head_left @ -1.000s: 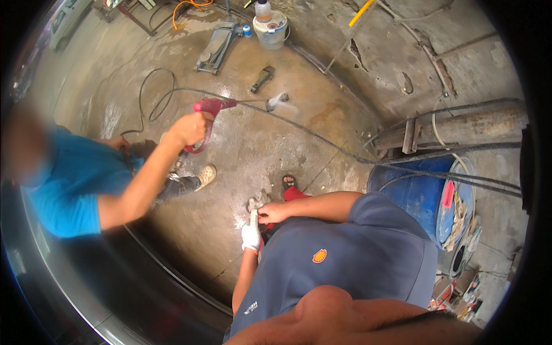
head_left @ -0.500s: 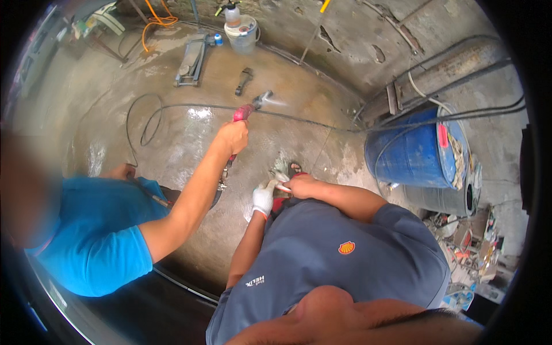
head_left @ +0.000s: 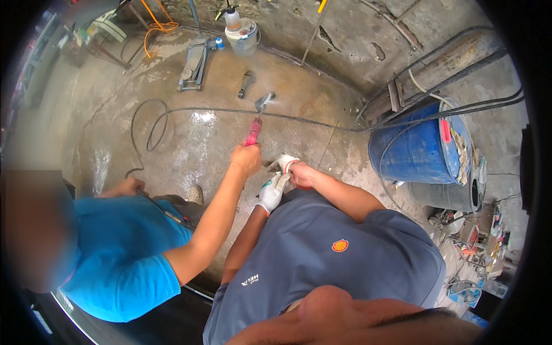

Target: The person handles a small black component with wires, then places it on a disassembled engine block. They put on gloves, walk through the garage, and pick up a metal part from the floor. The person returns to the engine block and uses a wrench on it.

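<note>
A white knit glove with an orange cuff edge covers my left hand (head_left: 272,192). Its fingers are closed at the cuff of a second white glove (head_left: 286,163). My right hand (head_left: 300,174) is partly inside that second glove, with the bare back of the hand and wrist showing behind the cuff. The glove's fingers point left and look stretched out. Both hands are close together in front of my dark grey shirt. To my left, a co-worker in a blue shirt (head_left: 126,247) holds a red spray gun (head_left: 253,132), aimed at a dark metal part (head_left: 264,102) on the wet floor.
Another metal part (head_left: 246,84) lies farther off, near a floor jack (head_left: 194,66) and a white bucket (head_left: 242,39). A black hose (head_left: 213,109) crosses the floor. Blue drum (head_left: 405,144) stands at right, with clutter (head_left: 471,247) behind it. A dark car panel is at lower left.
My right hand has gone partly into the second glove, and both hands have shifted slightly. The co-worker's spray gun has moved nearer to me and points more directly away.
</note>
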`<state>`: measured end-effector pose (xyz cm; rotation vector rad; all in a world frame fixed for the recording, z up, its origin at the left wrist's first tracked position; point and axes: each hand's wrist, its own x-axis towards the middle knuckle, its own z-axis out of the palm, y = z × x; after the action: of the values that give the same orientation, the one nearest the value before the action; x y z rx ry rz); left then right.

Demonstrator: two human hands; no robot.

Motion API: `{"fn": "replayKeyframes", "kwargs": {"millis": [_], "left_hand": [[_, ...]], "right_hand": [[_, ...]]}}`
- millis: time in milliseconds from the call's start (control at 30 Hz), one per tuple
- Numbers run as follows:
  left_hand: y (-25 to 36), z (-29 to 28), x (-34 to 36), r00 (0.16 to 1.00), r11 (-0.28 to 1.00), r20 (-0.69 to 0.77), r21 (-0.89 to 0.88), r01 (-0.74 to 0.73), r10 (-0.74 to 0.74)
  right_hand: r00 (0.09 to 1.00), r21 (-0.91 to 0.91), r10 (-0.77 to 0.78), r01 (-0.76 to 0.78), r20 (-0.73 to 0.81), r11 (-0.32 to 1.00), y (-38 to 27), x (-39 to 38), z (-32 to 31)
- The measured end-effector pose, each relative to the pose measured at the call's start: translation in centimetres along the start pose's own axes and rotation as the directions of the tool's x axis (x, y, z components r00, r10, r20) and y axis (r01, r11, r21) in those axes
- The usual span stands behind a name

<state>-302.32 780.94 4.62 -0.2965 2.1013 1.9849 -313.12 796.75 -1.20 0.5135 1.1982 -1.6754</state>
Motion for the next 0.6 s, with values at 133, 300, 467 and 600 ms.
{"fn": "replayKeyframes", "kwargs": {"millis": [133,300,467,600], "left_hand": [[3.8,1.0,2.9,0.99,0.965,0.054,0.225,-0.135,0.126],[9.8,6.0,5.6,0.971,0.902,0.084,0.36,-0.24,0.224],[10.4,11.1,9.4,0.989,0.963,0.125,0.266,0.048,-0.084],[11.1,14.8,11.5,0.99,0.997,0.133,0.064,0.044,-0.052]], "right_hand": [[0.912,0.101,-0.397,0.406,-0.103,0.908,-3.2,-1.6,2.3],[0.912,-0.164,-0.335,0.377,0.236,0.912,-10.2,-5.2,0.6],[0.966,0.303,-0.13,0.058,0.224,0.951,-14.8,-8.7,-3.4],[0.93,0.412,-0.349,0.276,0.112,0.869,-14.5,-3.3,-8.7]]}}
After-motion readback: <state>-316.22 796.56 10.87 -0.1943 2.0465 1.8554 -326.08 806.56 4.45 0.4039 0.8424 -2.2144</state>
